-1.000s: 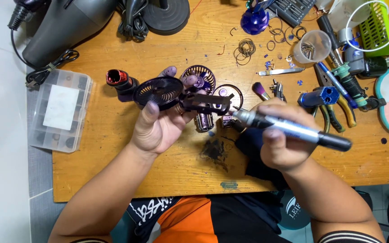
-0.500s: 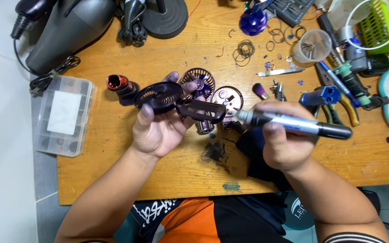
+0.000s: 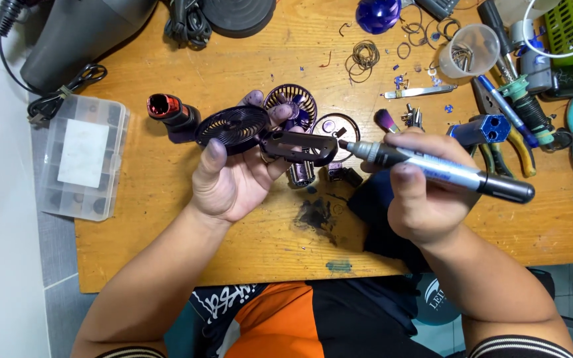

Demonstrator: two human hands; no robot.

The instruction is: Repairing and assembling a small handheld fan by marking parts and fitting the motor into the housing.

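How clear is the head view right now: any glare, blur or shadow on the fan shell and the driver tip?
Head view: even overhead light and soft shadows; the dark fan shell in the left hand is sharp, its grille slots readable; the electric screwdriver in the right hand shows a mild sheen on its barrel, no blur at the tip; wooden table edges bow slightly, wide-lens distortion.

Repair workshop: tool-strewn wooden workbench (image 3: 167, 219)

Left hand (image 3: 233, 182) grips a dark fan housing (image 3: 260, 132) above the wooden table (image 3: 167, 225). Right hand (image 3: 426, 192) holds a marker (image 3: 439, 171), tip touching the housing's flat end.
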